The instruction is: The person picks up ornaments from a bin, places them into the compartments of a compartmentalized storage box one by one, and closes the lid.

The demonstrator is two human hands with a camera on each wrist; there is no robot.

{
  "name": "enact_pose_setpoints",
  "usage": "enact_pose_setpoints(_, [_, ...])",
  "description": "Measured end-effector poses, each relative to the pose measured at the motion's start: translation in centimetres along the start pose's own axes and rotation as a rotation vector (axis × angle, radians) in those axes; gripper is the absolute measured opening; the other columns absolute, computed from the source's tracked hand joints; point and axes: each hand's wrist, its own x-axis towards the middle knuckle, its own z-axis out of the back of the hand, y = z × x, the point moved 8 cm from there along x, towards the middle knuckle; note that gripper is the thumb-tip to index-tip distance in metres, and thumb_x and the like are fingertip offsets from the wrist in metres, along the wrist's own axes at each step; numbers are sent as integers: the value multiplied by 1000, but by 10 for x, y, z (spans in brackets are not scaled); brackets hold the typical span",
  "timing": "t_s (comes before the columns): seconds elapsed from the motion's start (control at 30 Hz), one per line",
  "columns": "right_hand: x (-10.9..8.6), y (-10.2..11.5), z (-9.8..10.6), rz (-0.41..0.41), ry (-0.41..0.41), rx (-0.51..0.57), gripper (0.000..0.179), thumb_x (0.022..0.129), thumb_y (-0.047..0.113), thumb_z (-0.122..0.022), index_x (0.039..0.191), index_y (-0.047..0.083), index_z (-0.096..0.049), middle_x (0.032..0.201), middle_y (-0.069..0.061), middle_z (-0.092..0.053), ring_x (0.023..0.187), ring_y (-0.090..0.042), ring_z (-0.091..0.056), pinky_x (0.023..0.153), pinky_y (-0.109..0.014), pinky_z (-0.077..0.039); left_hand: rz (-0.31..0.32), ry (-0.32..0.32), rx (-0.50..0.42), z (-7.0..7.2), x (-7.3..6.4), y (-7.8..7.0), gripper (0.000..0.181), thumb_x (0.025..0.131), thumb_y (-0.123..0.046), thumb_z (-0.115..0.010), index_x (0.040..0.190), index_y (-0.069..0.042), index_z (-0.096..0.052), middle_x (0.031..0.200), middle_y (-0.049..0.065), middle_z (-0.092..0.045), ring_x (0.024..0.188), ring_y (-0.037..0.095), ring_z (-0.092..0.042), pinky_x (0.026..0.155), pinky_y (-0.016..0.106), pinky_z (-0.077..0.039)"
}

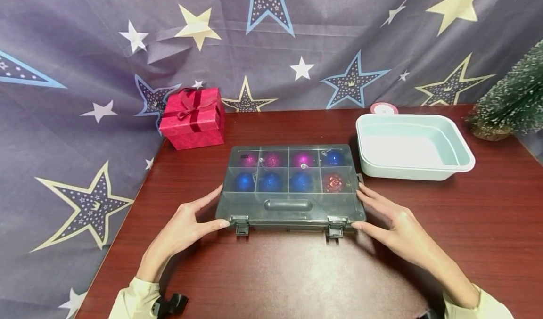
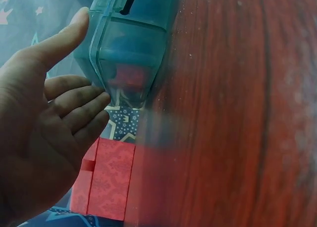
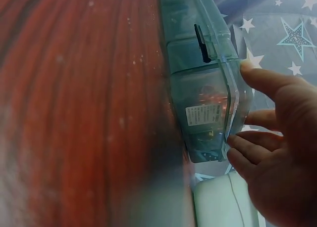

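A clear grey-green plastic organizer box point(image 1: 292, 208) lies on the table with its lid down. Under the lid, pink, blue and red ball ornaments point(image 1: 270, 181) sit in separate compartments. Two latches point(image 1: 242, 227) jut out from its front edge. My left hand point(image 1: 184, 227) is at the box's left side, fingertips along that side and thumb at the front left corner. At the opposite side my right hand point(image 1: 396, 227) mirrors it, thumb near the front right corner. In both wrist views the fingers point(image 2: 81, 106) are nearly straight. A white label point(image 3: 202, 114) shows on the box's front.
A pale mint basin point(image 1: 413, 168) stands to the right, behind my right hand. At the back left is a red gift box point(image 1: 193, 126) with a bow. A ribbon roll point(image 1: 383, 108) and a small frosted tree point(image 1: 511, 93) are at the back right. Star-patterned cloth point(image 1: 297, 41) hangs behind.
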Motion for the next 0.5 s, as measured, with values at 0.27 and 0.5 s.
enact_pose_setpoints(0.27, [-2, 0, -1, 53, -11, -62, 68, 82, 12, -89, 142, -2, -61, 151, -15, -53, 138, -8, -46, 109, -10, -30, -8, -5, 11, -1, 0, 1, 83, 86, -43, -86, 157, -24, -48, 152, -1, -53, 137, 24, -52, 110, 52, -42])
enact_pose_setpoints(0.5, [-3, 0, -2, 68, -9, -68, 68, 81, 12, -89, 142, -2, -61, 151, -16, -53, 137, -12, -48, 110, -11, -30, -14, -7, 26, -2, -1, 1, 84, 85, -42, -86, 157, -22, -47, 152, 2, -53, 136, 26, -53, 110, 52, -43])
